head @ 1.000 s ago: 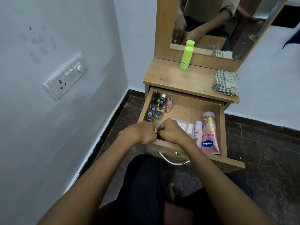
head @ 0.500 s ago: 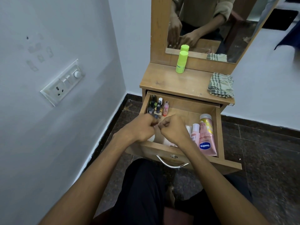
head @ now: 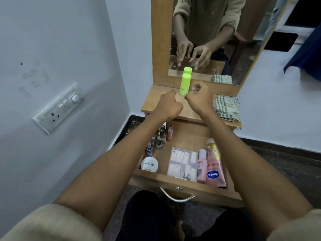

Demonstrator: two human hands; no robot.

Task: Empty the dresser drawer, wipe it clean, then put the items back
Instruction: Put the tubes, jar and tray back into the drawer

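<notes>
Above the dresser top point(head: 187, 112), both hands hover with fingers curled: the left hand point(head: 169, 106) and right hand point(head: 201, 98) sit just apart, and whether either pinches anything cannot be told. Between and just beyond them stands a lime-green bottle point(head: 185, 84). Right of the right hand lies a checked cloth point(head: 227, 108). Below the wrists the open drawer point(head: 187, 186) holds a white jar point(head: 149, 164) reading "NAIL POLISH", a pink "Vaseline" tube point(head: 215, 171), a sachet sheet point(head: 183, 164) and small bottles point(head: 160, 136); bare wood shows mid-drawer.
</notes>
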